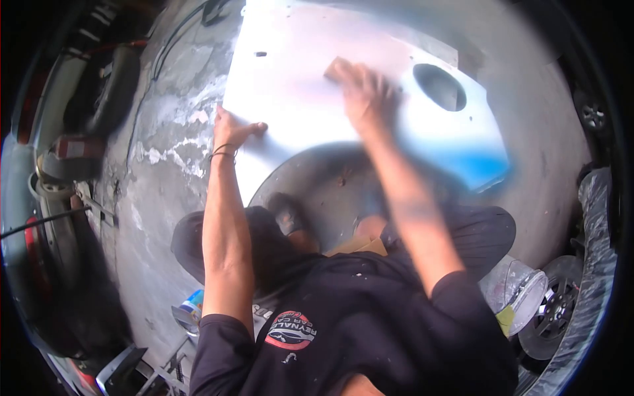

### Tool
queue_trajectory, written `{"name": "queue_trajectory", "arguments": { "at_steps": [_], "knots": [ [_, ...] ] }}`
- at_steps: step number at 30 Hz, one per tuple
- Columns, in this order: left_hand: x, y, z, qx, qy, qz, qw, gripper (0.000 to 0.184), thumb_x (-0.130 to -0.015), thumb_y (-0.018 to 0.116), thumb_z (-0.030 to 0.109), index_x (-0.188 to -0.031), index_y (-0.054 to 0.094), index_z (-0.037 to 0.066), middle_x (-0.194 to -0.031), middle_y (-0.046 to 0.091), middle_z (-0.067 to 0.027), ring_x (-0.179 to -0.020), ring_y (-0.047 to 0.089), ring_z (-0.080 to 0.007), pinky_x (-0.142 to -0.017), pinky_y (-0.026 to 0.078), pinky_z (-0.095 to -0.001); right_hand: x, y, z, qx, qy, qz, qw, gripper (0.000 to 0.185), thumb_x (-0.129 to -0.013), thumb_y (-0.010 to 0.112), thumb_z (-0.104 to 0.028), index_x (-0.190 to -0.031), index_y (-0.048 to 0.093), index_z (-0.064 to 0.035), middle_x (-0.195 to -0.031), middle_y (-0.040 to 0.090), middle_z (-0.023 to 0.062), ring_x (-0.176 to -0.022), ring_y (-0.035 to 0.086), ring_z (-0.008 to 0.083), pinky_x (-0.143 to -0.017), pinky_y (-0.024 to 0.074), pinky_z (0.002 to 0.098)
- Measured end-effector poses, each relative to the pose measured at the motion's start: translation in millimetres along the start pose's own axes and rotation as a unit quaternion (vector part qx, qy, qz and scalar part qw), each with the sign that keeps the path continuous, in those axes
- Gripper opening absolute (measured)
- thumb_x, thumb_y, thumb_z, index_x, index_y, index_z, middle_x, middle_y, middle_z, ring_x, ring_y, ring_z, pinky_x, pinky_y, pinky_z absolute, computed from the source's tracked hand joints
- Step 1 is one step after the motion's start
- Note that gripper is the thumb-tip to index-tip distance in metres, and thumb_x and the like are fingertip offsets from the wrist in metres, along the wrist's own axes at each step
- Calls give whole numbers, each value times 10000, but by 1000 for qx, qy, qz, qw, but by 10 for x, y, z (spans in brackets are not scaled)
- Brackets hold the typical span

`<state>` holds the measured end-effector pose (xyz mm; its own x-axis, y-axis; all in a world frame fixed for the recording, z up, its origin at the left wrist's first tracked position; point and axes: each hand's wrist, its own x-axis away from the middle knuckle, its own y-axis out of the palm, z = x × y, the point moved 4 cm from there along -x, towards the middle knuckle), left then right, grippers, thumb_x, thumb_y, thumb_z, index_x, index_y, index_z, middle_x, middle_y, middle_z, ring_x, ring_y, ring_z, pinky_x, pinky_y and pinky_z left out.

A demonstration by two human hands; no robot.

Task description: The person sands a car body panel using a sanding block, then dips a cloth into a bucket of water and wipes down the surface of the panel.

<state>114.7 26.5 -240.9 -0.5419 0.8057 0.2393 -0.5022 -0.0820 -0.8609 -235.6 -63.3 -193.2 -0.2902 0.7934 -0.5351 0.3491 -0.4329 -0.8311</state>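
A large white car panel (297,99) lies in front of me, with a blue patch at its right corner, an oval hole at the upper right and a curved wheel-arch cutout facing me. My left hand (234,129) rests at the panel's left edge, thumb spread apart from the other fingers, holding nothing loose. Slightly blurred, my right hand (370,96) presses a brownish-orange block (337,68) flat on the panel's upper middle, its fingers over the block.
Car parts and bumpers (66,145) stand along the left. A blue-labelled can (190,309) sits at the lower left. At the lower right are a clear bucket (518,290), a wheel (561,307) and plastic sheeting (598,231). My folded legs are below the panel.
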Motion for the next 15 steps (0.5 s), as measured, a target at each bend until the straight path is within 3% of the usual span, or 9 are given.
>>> {"name": "queue_trajectory", "arguments": {
  "at_steps": [3, 5, 7, 8, 9, 10, 12, 14, 15],
  "knots": [
    [-66, -59, 103, 72, 20, -40, 996, 1639, -522, 1106, 445, -1658, 128, -217, -1571, 503, -395, -1421, 607, -456, -1212, 525, -442, 451, 43, -154, -25, 21, -21, 999, 450, -1039, 647, -186, -1464, 720, -314, -1436, 677, 50, -1266, 625, 368, -1072, 490, 569],
    [-83, -20, 135, 50, 18, -43, 998, 1645, -523, 1106, 442, -1660, 117, -217, -1566, 507, -394, -1419, 610, -454, -1209, 527, -441, 687, -14, -20, -119, -68, 19, 990, 452, -1052, 618, -155, -1484, 707, -249, -1400, 675, 93, -1242, 620, 421, -1072, 487, 574],
    [-113, -18, 47, 31, 9, -38, 999, 1659, -538, 1106, 447, -1674, 90, -209, -1559, 515, -392, -1422, 607, -455, -1205, 528, -442, 410, -275, 422, -156, 18, 7, 988, 375, -1087, 596, -126, -1441, 704, -186, -1313, 669, 160, -1191, 615, 442, -1029, 484, 585],
    [-93, -15, 12, 32, 1, -39, 999, 1659, -538, 1106, 447, -1674, 90, -209, -1559, 515, -392, -1422, 607, -455, -1205, 528, -442, 344, -348, 577, -41, 55, 2, 998, 355, -1087, 633, -139, -1432, 700, -185, -1301, 658, 168, -1184, 616, 436, -1004, 494, 580],
    [-68, -28, 33, 25, -5, -45, 999, 1661, -541, 1106, 452, -1681, 89, -201, -1563, 513, -392, -1426, 602, -457, -1205, 525, -442, 311, -290, 784, -19, 62, 83, 994, 406, -1056, 685, -150, -1460, 676, -189, -1313, 647, 169, -1190, 618, 434, -1000, 502, 569],
    [-66, -41, 65, 20, -8, -47, 999, 1663, -544, 1106, 458, -1687, 88, -193, -1566, 511, -393, -1431, 597, -460, -1206, 523, -442, 235, -420, 767, 9, 118, 47, 992, 454, -1017, 730, -147, -1464, 667, -194, -1333, 639, 168, -1175, 632, 441, -981, 515, 573],
    [-42, -24, 93, 24, -3, -35, 999, 1664, -534, 1107, 471, -1692, 107, -183, -1569, 513, -389, -1442, 586, -466, -1209, 516, -442, 221, -180, 584, 45, 201, 45, 977, 573, -1012, 755, -323, -1571, 636, -361, -1465, 634, 109, -1264, 621, 404, -1052, 504, 598],
    [8, -62, 126, -15, 0, -17, 1000, 1662, -543, 1102, 488, -1693, 105, -180, -1567, 516, -389, -1442, 585, -469, -1210, 515, -444, 208, 37, -30, 18, 162, -20, 986, 562, -948, 779, -264, -1498, 679, -327, -1381, 656, 123, -1206, 647, 403, -970, 531, 604],
    [-25, -49, 83, -16, 0, -18, 1000, 1662, -543, 1102, 488, -1693, 105, -180, -1567, 516, -389, -1442, 585, -469, -1210, 515, -444, 225, 104, -407, -25, 118, -1, 993, 557, -950, 747, -226, -1497, 674, -308, -1382, 655, 140, -1189, 653, 418, -947, 533, 622]
  ]
}}
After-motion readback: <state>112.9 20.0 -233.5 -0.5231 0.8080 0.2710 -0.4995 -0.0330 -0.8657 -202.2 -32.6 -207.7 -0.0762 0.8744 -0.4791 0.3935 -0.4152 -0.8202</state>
